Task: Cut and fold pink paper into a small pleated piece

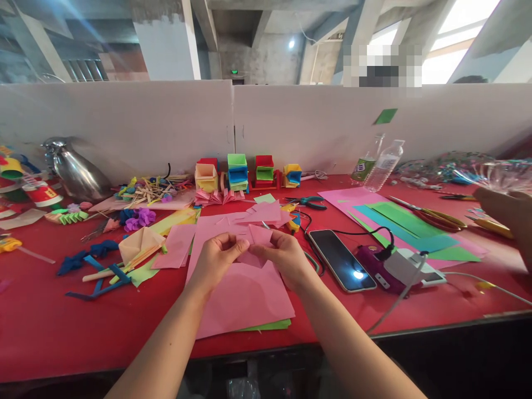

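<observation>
Pink paper is in the middle of the work: one small folded piece [258, 237] is held between the two bare hands, over the pile of larger pink sheets [243, 302]. The left hand [220, 256] is closed, with its thumb and fingers pinching the left side of this piece; the right hand [287, 256] grips its right side in the same manner. The thumbs point to each other and are near together — the fingertips are partly hidden. Under the pile, at its near right corner, a green sheet [272, 325] shows its edge.

All this lies on a red desk [141, 338]. To the right of the right hand there is a phone [338, 260] with a dark screen, and just beside it a purple power strip [376, 266]. Farther to the right, scissors [443, 218] lie partly upon coloured sheets [397, 227]. On the far side, small paper boxes [238, 173] of several colours stand in a row, and pliers [310, 203] lie nearer, to their right. At the left are blue strips [97, 288] and, farther, a steel jug [85, 174]. At the right edge a blurred hand of another person [510, 213] is visible — I cannot tell what it grips.
</observation>
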Demonstrator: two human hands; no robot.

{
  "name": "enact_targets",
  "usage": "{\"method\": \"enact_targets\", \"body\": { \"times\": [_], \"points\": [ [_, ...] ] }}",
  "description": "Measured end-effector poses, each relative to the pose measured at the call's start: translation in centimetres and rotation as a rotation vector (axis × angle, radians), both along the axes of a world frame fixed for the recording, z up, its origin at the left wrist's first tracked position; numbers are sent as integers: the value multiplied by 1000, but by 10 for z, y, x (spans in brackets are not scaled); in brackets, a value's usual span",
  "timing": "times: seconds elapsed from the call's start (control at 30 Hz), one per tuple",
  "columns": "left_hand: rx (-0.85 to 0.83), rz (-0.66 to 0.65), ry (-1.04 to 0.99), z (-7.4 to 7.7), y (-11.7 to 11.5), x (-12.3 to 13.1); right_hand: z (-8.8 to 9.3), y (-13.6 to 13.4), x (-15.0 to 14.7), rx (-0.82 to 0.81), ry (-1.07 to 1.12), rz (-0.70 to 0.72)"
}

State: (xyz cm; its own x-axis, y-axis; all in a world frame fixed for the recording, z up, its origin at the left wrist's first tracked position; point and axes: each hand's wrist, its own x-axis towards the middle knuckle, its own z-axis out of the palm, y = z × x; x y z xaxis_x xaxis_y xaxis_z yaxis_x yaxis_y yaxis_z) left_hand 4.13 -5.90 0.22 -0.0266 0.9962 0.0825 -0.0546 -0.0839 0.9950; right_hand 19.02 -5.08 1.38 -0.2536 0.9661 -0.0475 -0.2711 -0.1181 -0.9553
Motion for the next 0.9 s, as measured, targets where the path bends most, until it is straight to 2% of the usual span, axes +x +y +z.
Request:
{"method": "enact_targets", "body": {
  "times": [0.27,0.47,0.57,0.73,0.9],
  "points": [
    [69,30,97,-1,0,0,4,-2,0,2,38,50],
    [53,-25,-7,0,-1,1,2,-1,2,79,-89,35],
    [34,39,-68,-2,0,1,-1,0,2,134,-171,20],
    [-9,146,-359,-3,2,2,-4,3,1,194,-237,-8],
    [-25,80,-394,0,2,1,-3,4,3,205,-269,-14]
  ]
}}
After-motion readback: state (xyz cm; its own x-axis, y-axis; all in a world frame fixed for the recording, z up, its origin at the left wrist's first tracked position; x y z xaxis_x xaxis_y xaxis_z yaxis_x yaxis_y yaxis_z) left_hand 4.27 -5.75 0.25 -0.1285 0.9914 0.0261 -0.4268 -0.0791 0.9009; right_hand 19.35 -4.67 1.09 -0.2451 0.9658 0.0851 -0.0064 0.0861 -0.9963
